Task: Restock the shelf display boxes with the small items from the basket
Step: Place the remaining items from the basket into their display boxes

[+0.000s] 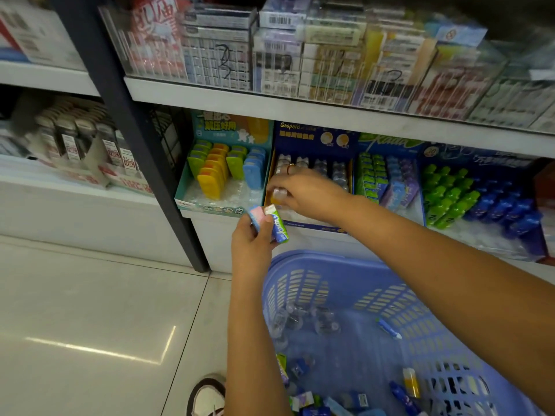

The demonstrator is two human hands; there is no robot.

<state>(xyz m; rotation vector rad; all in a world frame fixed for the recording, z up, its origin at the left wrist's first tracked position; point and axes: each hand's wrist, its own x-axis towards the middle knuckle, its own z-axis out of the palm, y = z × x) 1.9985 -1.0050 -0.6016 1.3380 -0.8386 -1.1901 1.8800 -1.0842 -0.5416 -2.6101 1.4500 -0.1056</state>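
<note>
The left hand [250, 241] grips two small packs side by side: a pink-and-blue pack [255, 217] and a white pack [277, 224] with a green and blue wrapper and slanted lettering. The right hand [306, 192], a ring on one finger, reaches into the dark blue box [315, 139] on the shelf [330, 115], its fingers pinched around a small clear item [277, 196] with a yellow-orange base, at the box's front left corner. Behind it stand rows of similar clear items. To the left, a teal box [222, 130] holds yellow, orange, green and blue pieces. Below, the lilac-blue slotted basket [300, 283] carries scattered clear capsules [300, 321] and small colourful packs [303, 399].
</note>
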